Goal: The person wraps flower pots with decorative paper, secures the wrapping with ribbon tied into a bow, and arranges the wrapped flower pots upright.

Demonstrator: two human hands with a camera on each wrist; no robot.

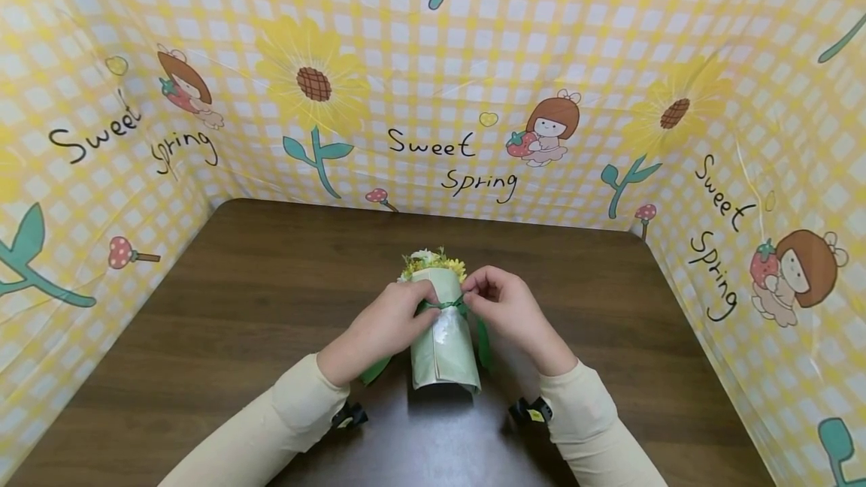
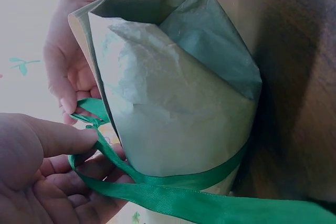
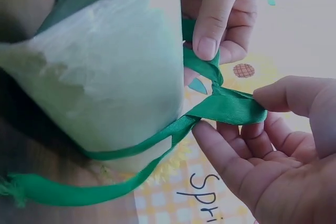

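Observation:
A bouquet wrapped in pale green paper point(image 1: 446, 355) lies on the table, its yellow and white flowers point(image 1: 455, 267) at the far end. Green ribbon point(image 2: 184, 203) circles the paper, with loops and a knot above it and loose tails hanging at both sides. My left hand point(image 1: 386, 325), left of the bouquet, pinches a ribbon loop between thumb and fingers. From the right side, my right hand point(image 1: 510, 310) pinches another loop; that ribbon loop point(image 3: 231, 106) stands out from the knot in the right wrist view. The paper's near end is folded over, hiding the stems.
The dark brown wooden table point(image 1: 271, 261) extends around the bouquet. A yellow checked cloth point(image 1: 419, 81) with flowers and lettering rises along its back and sides. Black devices are strapped at both wrists, including the right wrist device point(image 1: 530, 410).

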